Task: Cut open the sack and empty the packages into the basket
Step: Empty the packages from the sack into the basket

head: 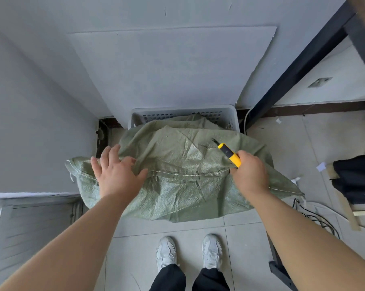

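Note:
A green woven sack (183,164) lies over the white perforated basket (183,113), covering most of it; only the basket's far rim shows. A stitched seam runs across the sack between my hands. My left hand (116,173) rests flat on the sack's left part with fingers spread, holding nothing. My right hand (249,172) grips a yellow and black utility knife (228,154), blade pointing up and left over the sack near the seam's right end. The sack's contents are hidden.
A grey board (169,66) leans on the wall behind the basket. A dark metal table leg (299,68) slants at the right. Cables (318,217) and a black item on wood (357,177) lie on the tiled floor to the right. My white shoes (190,252) stand below the sack.

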Available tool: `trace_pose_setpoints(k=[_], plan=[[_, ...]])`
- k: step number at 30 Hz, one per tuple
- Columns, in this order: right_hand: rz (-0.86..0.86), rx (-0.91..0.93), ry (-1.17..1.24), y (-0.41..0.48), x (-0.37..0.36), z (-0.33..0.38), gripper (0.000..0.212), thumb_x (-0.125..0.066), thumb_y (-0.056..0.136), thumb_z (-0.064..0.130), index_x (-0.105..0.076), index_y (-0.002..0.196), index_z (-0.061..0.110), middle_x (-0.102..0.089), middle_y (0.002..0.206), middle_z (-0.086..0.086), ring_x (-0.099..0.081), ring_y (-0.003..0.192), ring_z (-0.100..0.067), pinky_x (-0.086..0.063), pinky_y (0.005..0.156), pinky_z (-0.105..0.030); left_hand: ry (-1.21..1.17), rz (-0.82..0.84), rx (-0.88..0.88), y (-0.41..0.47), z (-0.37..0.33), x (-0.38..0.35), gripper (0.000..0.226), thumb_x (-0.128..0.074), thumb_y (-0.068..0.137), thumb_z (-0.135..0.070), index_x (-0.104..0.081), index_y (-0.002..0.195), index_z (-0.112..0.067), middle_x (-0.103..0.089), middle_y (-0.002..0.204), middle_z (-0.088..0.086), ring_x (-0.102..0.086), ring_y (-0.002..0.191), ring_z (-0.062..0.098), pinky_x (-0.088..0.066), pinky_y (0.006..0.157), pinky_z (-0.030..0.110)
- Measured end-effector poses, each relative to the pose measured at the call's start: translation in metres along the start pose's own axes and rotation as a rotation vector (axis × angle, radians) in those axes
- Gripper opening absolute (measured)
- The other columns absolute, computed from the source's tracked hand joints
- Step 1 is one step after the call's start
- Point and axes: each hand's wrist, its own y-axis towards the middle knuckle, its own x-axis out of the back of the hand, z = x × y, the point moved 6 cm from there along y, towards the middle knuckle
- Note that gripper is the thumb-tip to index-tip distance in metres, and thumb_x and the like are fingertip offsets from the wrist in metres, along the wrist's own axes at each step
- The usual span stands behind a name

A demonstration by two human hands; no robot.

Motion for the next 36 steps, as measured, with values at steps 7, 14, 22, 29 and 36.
trace_pose_setpoints(k=[7, 14, 22, 29, 36], plan=[[-0.017, -0.092, 0.137, 0.030, 0.021, 0.022, 0.014, -0.068, 0.082, 0.017, -0.056, 0.087, 0.011, -0.061, 0.080, -0.008, -0.054, 0.074, -0.032, -0.043, 0.059, -0.035, -0.126, -0.046, 0.091, 0.003, 0.010, 0.016, 0.020, -0.055, 0.091, -0.025, -0.064, 0.106, -0.016, -0.058, 0.116, 0.008, -0.050, 0.104, 0.033, -0.043, 0.087, 0.044], [0.040, -0.090, 0.043, 0.023, 0.010, 0.018, 0.009, -0.067, 0.081, 0.016, -0.060, 0.084, 0.011, -0.065, 0.082, -0.008, -0.055, 0.074, -0.032, -0.042, 0.058, -0.033, -0.272, 0.070, 0.145, 0.011, -0.001, 0.004, 0.010, -0.046, 0.095, -0.025, -0.053, 0.099, -0.018, -0.062, 0.099, 0.004, -0.059, 0.086, 0.029, -0.053, 0.072, 0.042], [0.048, -0.037, -0.062, 0.025, 0.009, 0.016, 0.015, -0.072, 0.076, 0.019, -0.060, 0.078, 0.011, -0.062, 0.090, -0.008, -0.052, 0.090, -0.031, -0.042, 0.074, -0.037, -0.329, 0.081, 0.203, 0.018, 0.003, 0.008, 0.017, -0.051, 0.094, -0.026, -0.061, 0.106, -0.018, -0.064, 0.106, 0.002, -0.059, 0.090, 0.027, -0.049, 0.069, 0.036], [0.217, 0.048, -0.004, 0.034, -0.023, 0.021, 0.040, -0.083, 0.061, 0.024, -0.058, 0.088, 0.009, -0.061, 0.112, -0.006, -0.052, 0.111, -0.029, -0.041, 0.090, -0.038, -0.336, 0.043, 0.240, 0.023, 0.003, 0.002, 0.016, -0.048, 0.095, -0.025, -0.060, 0.104, -0.019, -0.064, 0.090, 0.001, -0.060, 0.086, 0.029, -0.051, 0.068, 0.038], [0.148, 0.010, -0.016, 0.037, -0.043, 0.019, 0.025, -0.069, 0.080, 0.017, -0.045, 0.075, 0.016, -0.053, 0.070, -0.001, -0.048, 0.067, -0.028, -0.033, 0.059, -0.032, -0.361, -0.015, 0.254, 0.028, 0.012, -0.002, 0.013, -0.047, 0.096, -0.023, -0.058, 0.102, -0.019, -0.065, 0.087, 0.003, -0.060, 0.081, 0.028, -0.048, 0.061, 0.035]])
